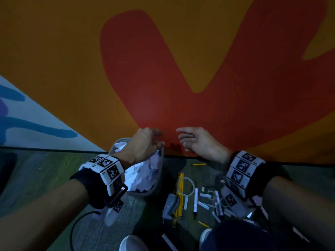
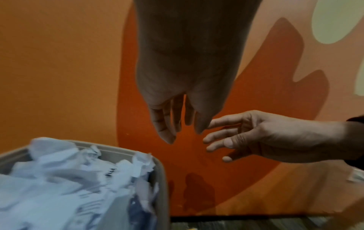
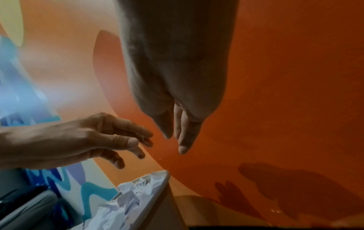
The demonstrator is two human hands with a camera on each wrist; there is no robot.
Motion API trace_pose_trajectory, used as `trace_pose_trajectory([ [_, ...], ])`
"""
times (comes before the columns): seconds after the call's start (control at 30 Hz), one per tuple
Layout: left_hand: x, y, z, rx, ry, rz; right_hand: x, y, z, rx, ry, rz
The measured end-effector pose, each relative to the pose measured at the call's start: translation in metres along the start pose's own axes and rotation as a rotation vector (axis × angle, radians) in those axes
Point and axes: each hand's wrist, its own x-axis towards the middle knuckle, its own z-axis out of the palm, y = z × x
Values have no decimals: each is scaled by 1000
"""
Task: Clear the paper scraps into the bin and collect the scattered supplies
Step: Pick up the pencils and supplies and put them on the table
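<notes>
Both hands are raised in front of the painted wall, above the bin, and neither holds anything. The left hand hangs over the bin's far corner, back of the hand up, fingers loosely bent and spread; the right wrist view shows nothing between them. The right hand is just to the right of the bin, palm turned toward the left hand, fingers relaxed and slightly parted. The fingertips of the two hands are near each other but apart.

The bin is grey, rectangular, and stands against the foot of the wall. It is filled to the rim with crumpled white paper scraps; some pieces show printed marks.

On the floor to the right of the bin lie the scattered supplies: a bundle of yellow pencils, a clear tape ring resting over them, a grey stapler-like item just beside, and several white paper strips. One single pencil lies near the wall.
</notes>
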Motion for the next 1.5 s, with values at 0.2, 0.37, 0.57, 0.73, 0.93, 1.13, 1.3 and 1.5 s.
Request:
trace_pose_trajectory([
  [0.2,27,74,65,-89,-157,97,-67,71,-49,65,107,77],
  [0.37,52,128,150,-179,-326,141,-130,144,-79,-35,235,230],
  [0.57,66,166,263,-308,-638,116,-219,268,-100,-172,317,527],
  [0.73,58,191,345,-182,-749,298,-296,346,-81,-134,212,831],
  [0.93,22,210,420,-63,-829,608,-346,389,-31,-336,214,995],
  [1.13,0,206,474,269,-687,864,-351,398,19,-448,377,978],
  [1.3,-5,210,482,339,-586,958,-343,399,29,-432,632,831],
  [1.5,-3,209,490,233,-638,909,-329,396,21,-232,751,763],
])
